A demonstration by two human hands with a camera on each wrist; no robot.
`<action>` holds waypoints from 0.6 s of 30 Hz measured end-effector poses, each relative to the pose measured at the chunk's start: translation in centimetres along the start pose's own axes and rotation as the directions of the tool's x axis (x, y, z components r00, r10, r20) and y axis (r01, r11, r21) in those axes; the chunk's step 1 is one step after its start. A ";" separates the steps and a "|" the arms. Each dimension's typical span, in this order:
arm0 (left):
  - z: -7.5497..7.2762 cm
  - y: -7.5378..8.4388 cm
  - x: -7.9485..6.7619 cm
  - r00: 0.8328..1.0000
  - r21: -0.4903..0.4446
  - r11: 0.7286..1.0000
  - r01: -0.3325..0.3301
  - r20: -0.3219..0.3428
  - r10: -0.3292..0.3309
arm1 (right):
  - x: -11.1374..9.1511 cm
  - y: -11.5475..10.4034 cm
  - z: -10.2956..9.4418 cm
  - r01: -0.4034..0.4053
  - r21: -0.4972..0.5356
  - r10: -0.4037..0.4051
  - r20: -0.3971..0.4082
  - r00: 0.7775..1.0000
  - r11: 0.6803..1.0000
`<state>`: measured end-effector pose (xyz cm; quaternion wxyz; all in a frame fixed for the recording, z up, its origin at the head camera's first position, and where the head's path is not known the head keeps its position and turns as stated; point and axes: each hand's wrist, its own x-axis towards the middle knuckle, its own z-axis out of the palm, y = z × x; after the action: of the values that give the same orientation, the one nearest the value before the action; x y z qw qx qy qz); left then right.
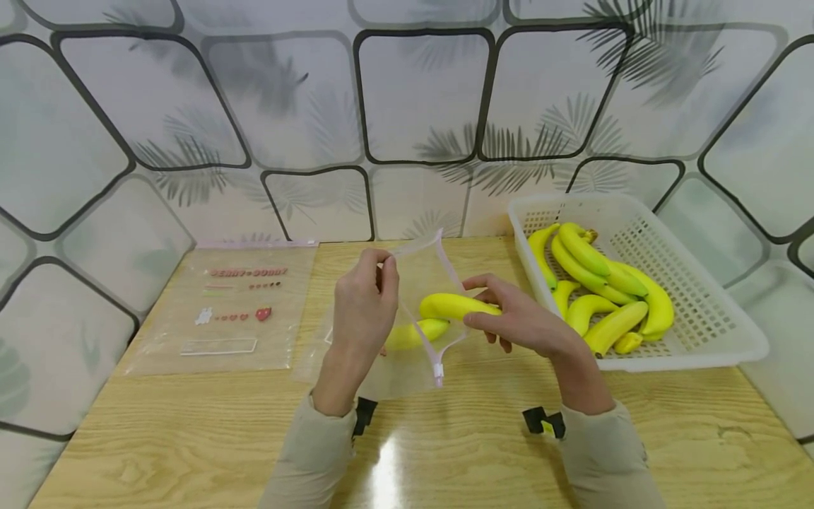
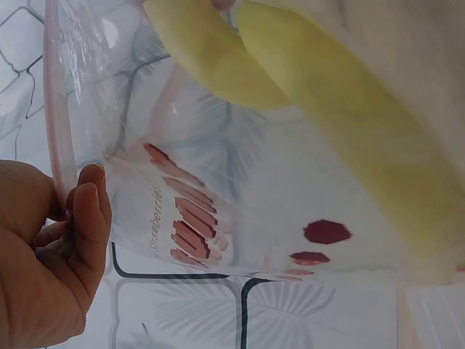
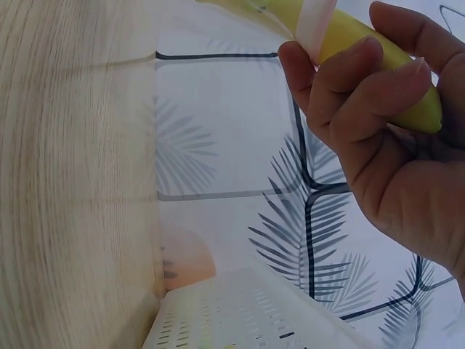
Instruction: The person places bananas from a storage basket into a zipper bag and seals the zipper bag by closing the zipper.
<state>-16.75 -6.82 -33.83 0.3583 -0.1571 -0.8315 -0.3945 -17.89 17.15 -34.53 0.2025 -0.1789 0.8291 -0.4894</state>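
A clear zip bag [image 1: 394, 371] with a pink slider edge is held up at the middle of the table, its mouth facing right. My left hand [image 1: 367, 297] pinches the bag's rim between thumb and fingers; the left wrist view shows this hand [image 2: 54, 247] at the pink strip. Inside the bag lies one banana [image 1: 416, 334], seen through the film. My right hand [image 1: 518, 318] grips a second banana [image 1: 454, 307] by its right end. That banana's other end reaches into the bag mouth. In the right wrist view the bag's pink strip [image 3: 314, 29] crosses the banana [image 3: 356, 36] beside my fingertips.
A white perforated basket [image 1: 706, 311] with several bananas [image 1: 588, 276] stands at the right. On the left, another printed zip bag [image 1: 248, 332] lies flat on the wooden table [image 1: 191, 431]. A patterned backdrop [image 1: 420, 99] rises behind the table.
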 end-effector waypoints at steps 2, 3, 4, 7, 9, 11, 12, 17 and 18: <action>0.0 0.0 0.0 1.000 0.002 1.000 -0.003 -0.001 0.003 | 0.0 -0.1 0.0 0.001 0.004 -0.001 0.000 1.000 1.000; 0.0 0.0 0.0 1.000 0.004 1.000 -0.004 -0.001 0.004 | 0.0 -0.1 0.0 0.003 0.006 -0.003 0.001 1.000 1.000; 0.0 0.0 0.0 1.000 0.004 1.000 -0.006 -0.002 0.006 | 0.0 -0.1 0.0 0.005 0.009 -0.005 0.003 1.000 1.000; 0.0 -0.1 0.0 1.000 0.005 1.000 -0.010 -0.001 0.010 | -0.1 -0.1 -0.1 0.012 0.020 -0.012 0.006 1.000 1.000; 0.0 -0.1 0.0 1.000 0.002 1.000 -0.009 -0.001 0.009 | -0.1 -0.1 -0.1 0.018 0.026 -0.018 0.008 1.000 0.999; 0.0 -0.1 0.1 1.000 -0.001 1.000 -0.008 -0.003 0.008 | -0.1 -0.1 -0.2 0.027 0.035 -0.027 0.011 1.000 0.999; 0.0 -0.1 0.1 1.000 -0.003 1.000 -0.008 -0.003 0.008 | -0.2 -0.1 -0.2 0.032 0.040 -0.033 0.014 0.999 0.999; -0.1 -0.1 0.0 1.000 -0.004 1.000 -0.001 0.006 0.001 | -0.2 0.1 -0.2 0.072 0.071 -0.074 0.034 0.997 0.995; -0.1 -0.1 0.0 1.000 -0.003 1.000 0.001 0.010 -0.001 | -0.2 0.1 -0.2 0.077 0.072 -0.079 0.034 0.996 0.994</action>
<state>-16.73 -6.97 -33.87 0.3536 -0.1592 -0.8327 -0.3953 -17.86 17.49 -34.52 0.2048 -0.2129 0.7999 -0.5224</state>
